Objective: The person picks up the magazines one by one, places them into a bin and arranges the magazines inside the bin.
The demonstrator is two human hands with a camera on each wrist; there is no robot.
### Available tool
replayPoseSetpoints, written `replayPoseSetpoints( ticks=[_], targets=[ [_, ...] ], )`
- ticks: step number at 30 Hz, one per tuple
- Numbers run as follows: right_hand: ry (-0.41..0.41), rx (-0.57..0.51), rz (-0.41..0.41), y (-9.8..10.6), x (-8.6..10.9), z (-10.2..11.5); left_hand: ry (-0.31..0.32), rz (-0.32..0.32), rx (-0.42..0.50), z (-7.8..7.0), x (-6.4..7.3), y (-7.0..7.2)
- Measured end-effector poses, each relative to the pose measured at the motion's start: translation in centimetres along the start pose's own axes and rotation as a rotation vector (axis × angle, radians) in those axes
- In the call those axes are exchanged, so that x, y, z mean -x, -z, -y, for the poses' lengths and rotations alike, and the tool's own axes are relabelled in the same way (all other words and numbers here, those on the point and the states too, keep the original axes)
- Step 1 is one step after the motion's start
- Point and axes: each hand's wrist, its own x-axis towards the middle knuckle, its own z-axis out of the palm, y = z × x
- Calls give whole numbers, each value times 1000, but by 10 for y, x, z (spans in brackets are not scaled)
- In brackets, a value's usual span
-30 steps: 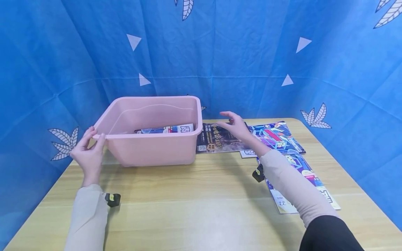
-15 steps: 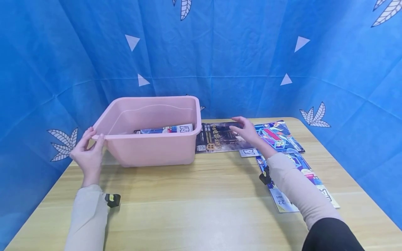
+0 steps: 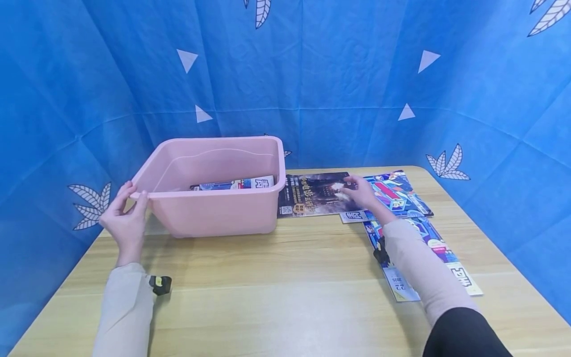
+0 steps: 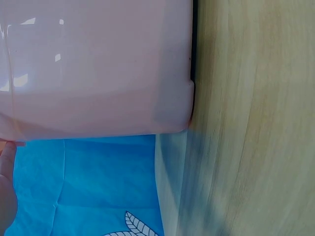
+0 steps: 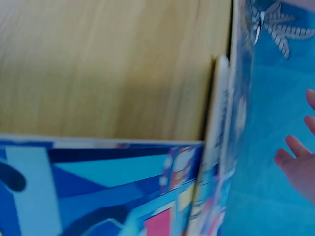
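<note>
Just by the right hand, fingers apart, lies a dark rectangular paper magazine, likely light and floppy, best pinched at its nearest edge. The left hand pinches a pink plastic tub.

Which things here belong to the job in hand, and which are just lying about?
Seemingly part of the job:
pink bin, gripped by the left hand
magazine inside the bin
dark magazine, by the right hand
blue magazines further right

Seemingly just surroundings:
wooden table
blue cloth
black wrist devices, worn
</note>
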Motion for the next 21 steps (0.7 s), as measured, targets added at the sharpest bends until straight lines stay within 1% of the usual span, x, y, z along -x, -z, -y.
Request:
replayPoseSetpoints(
  ticks=[4, 6, 9, 12, 15, 21],
  targets=[
    [-42, 49, 39, 2, -2, -13, 2, -4, 8, 0, 0, 0],
    [-64, 69, 65, 3, -2, -18, -7, -3, 9, 1, 0, 0],
    [-80, 110, 100, 3, -3, -21, -4, -1, 10, 0, 0, 0],
    [-96, 145, 115, 2, -2, -21, 0, 2, 8, 0, 0, 0],
    [-122, 189, 113, 0, -2, -22, 1, 4, 9, 0, 0, 0],
    [-212, 284, 80, -6, -4, -24, -5, 7, 5, 1, -1, 0]
  ],
)
